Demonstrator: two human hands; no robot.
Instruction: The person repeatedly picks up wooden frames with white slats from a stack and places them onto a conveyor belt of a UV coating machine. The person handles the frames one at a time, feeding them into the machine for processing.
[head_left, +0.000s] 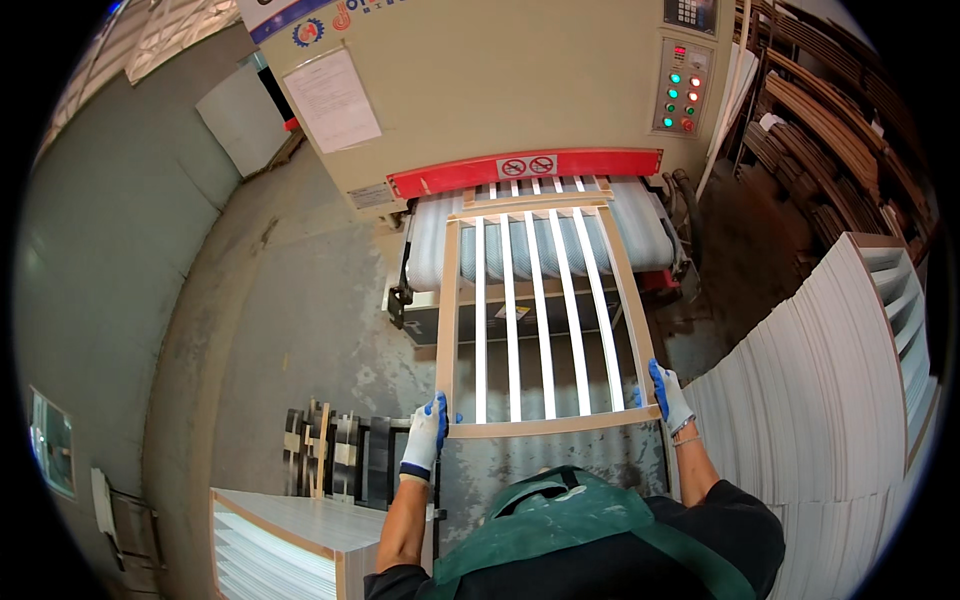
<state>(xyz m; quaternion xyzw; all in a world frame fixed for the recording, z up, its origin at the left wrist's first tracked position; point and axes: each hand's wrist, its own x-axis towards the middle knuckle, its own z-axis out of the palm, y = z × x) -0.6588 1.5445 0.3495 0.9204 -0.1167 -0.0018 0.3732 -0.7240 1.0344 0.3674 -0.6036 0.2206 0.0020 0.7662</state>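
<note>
The frame [555, 427] is a flat rectangle: straight tan rails [448, 320] around five slim, bright white slats [540, 320], with open gaps between. Its far end is over the pale, textured belt [432, 240]; the left hand [427, 430] and right hand [671, 392], in white-and-blue gloves [418, 455], grip its near corners above scuffed grey floor [270, 330].

Beyond the conveyor belt [430, 240]'s near edge, a far slatted frame [604, 186] is partly hidden under the red guard [450, 175]. The machine [500, 90]'s top is cut off. The nearer frame [539, 310] partly hides the left hand [428, 430] and right hand [672, 395].
</note>
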